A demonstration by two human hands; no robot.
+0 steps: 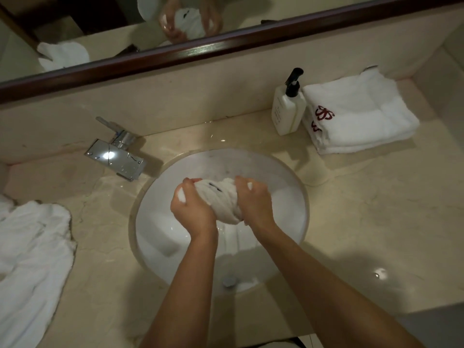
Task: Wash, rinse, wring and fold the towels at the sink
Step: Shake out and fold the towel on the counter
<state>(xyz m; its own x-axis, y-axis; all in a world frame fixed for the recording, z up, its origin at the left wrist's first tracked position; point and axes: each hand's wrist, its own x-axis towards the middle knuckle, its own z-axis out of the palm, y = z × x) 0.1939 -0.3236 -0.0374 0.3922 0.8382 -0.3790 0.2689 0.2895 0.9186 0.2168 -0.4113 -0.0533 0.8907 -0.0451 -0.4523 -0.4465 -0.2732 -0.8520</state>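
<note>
Towel (221, 199), white and wet, is bunched into a thick twisted roll and held above the round white sink (288, 197), between both hands. The left hand (192, 209) has its fingers curled tight around the left end of the roll, with a dab of white foam on the knuckles. The right hand (253, 199) is closed the same way around the right end, fingers wrapped over the top and a spot of foam near the thumb. A small dark mark shows on the cloth between the two hands. More white cloth hangs down from the roll into the basin below the wrists. The chrome tap (118, 156) stands on the beige marble counter (364, 209) to the left of the sink, near the back wall. A white pump bottle (287, 109) with a black top stands behind the sink to the right, just beside a folded stack of white towels (361, 116) that carries red stitched emblems. A loose crumpled white towel (32, 259) lies on the counter at the far left. The dark-framed mirror (75, 33) above reflects the hands and the cloth
</note>
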